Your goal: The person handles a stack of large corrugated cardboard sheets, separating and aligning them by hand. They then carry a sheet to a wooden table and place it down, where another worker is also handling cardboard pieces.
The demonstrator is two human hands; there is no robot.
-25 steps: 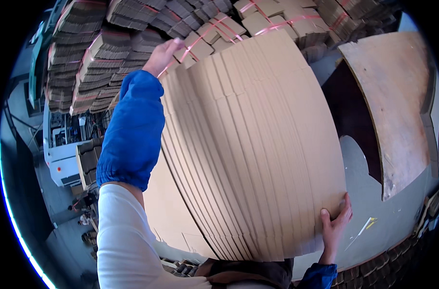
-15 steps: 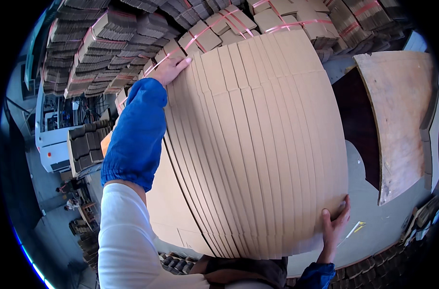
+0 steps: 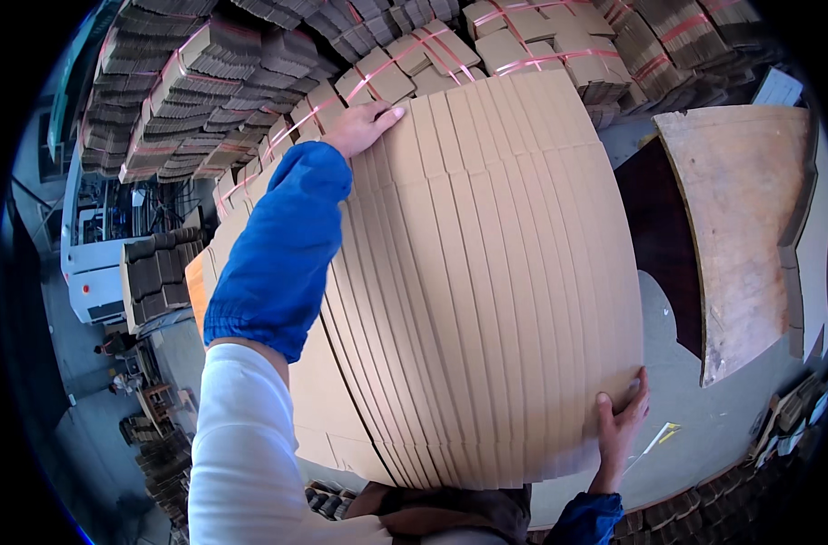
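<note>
A fanned stack of flat brown cardboard sheets lies in front of me, each sheet overlapping its neighbour and creased near the far and near ends. At the far left edge, my left hand is closed on the cardboard, its thumb along the edge and the other fingers partly hidden. My right hand touches the near right edge, thumb and fingers spread apart against the sheets. Beneath the fan's left side, a wider flat cardboard piece shows.
Strapped cardboard bundles with pink bands line the far side and the left. To the right stands a worn wooden board. A pale machine is at the left, with distant people below it. A yellow-and-white object lies at right.
My left hand has slid rightward along the far edge of the sheets. My right hand keeps its place at the near right edge. The whole view has shifted slightly.
</note>
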